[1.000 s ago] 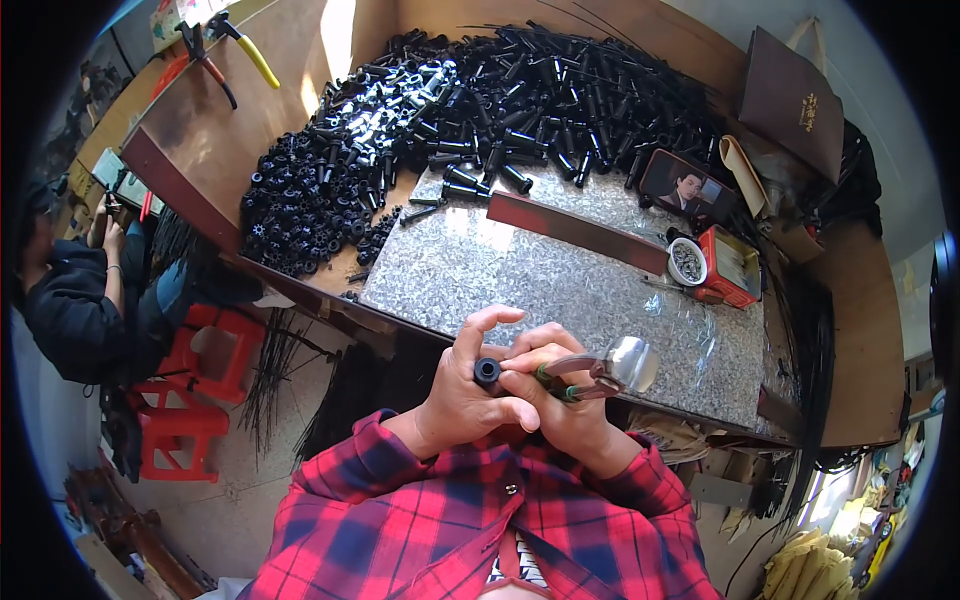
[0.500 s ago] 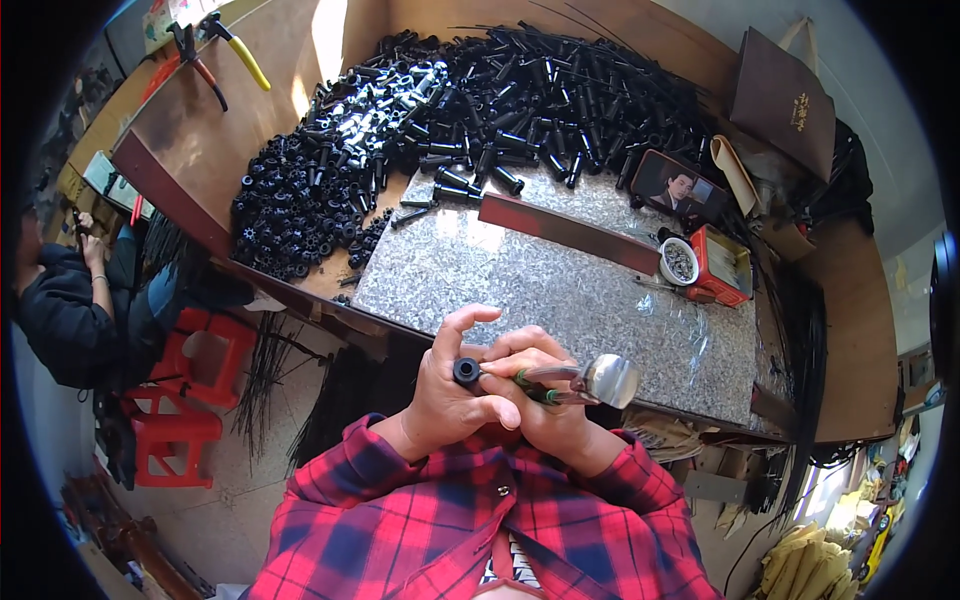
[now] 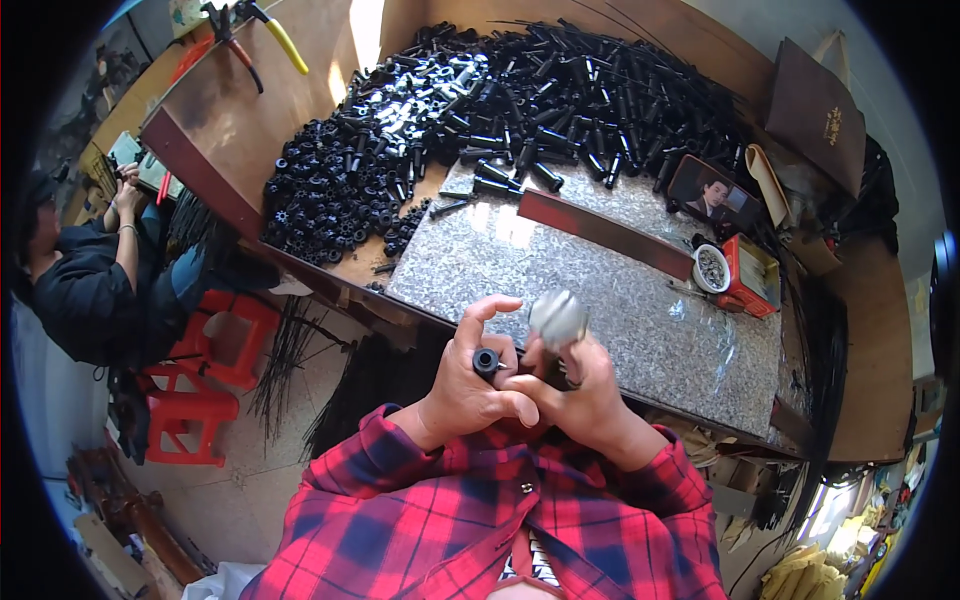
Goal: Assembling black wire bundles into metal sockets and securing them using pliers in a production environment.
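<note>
Two hands are crowding one small job here: my left hand (image 3: pixel 462 385) is pinching a small black plastic cylinder (image 3: pixel 487 361) between thumb and curled fingers, its open end facing up at me, while my right hand (image 3: pixel 578 395) is wrapped tight round the handle of a small hammer (image 3: pixel 557 318) whose shiny metal head is standing just above my knuckles, right beside the cylinder. I am judging the risk as mostly to my own fingertips: the head is hanging so near my left thumb and raised forefinger that a stroke landing off-centre could catch skin instead of plastic. The cylinder is also sitting in a light pinch out over the floor, short of the speckled grey slab (image 3: pixel 600 290) beyond my fingers, so a glancing blow could knock it loose and drop it.
</note>
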Demonstrator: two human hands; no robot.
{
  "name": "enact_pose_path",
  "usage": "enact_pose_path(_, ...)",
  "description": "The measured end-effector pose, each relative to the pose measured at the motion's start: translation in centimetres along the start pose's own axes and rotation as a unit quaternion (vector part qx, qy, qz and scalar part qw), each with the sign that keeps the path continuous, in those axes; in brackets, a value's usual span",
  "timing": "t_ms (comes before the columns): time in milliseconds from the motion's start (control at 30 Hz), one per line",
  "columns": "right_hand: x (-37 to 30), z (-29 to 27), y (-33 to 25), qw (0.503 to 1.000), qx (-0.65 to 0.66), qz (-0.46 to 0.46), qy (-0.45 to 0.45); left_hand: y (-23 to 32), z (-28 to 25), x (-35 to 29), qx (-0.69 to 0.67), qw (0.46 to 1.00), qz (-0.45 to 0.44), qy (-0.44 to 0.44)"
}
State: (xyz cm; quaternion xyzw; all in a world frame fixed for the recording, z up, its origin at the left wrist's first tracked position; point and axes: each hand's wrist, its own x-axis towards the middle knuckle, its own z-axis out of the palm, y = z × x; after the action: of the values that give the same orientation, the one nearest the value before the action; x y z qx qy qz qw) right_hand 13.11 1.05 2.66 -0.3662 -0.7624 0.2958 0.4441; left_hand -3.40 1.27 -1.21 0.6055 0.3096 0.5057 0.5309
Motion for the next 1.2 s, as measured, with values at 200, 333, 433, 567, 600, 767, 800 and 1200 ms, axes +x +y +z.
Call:
enact_pose_path(200,-1.9,-2.8,-1.5,0.984,-0.069,0.138,-0.089,0.9,-1.5,0.5,-0.065,0.996,-0.044,0.048)
enact_pose_path(333,-3.1,-5.0,-2.0,0.964,-0.238,0.045,-0.114,1.0,-2.0,0.5,-0.068,0.994,-0.062,0.053)
enact_pose_path(433,-3.2,-5.7,-3.3,0.934,-0.311,0.058,-0.165,0.6,-1.6,0.5,-0.064,0.994,-0.058,0.071)
enact_pose_path(567,-3.6,-5.3,-3.8,0.933,-0.308,0.06,-0.175,1.2,0.1,0.7,-0.034,0.996,-0.061,0.047)
enact_pose_path(600,-3.7,-5.3,-3.7,0.934,-0.308,0.064,-0.169,1.0,0.2,0.8,-0.012,0.998,-0.043,0.045)
enact_pose_path(767,-4.0,-5.4,-3.9,0.935,-0.31,0.07,-0.158,0.9,0.9,0.6,0.047,0.997,-0.013,0.067)
enact_pose_path(800,-4.1,-5.5,-3.9,0.932,-0.321,0.066,-0.155,1.1,1.0,0.6,0.047,0.996,-0.016,0.069)
enact_pose_path(1200,-4.7,-5.9,-3.7,0.914,-0.379,0.038,-0.139,1.8,2.1,0.5,0.045,0.996,-0.035,0.064)
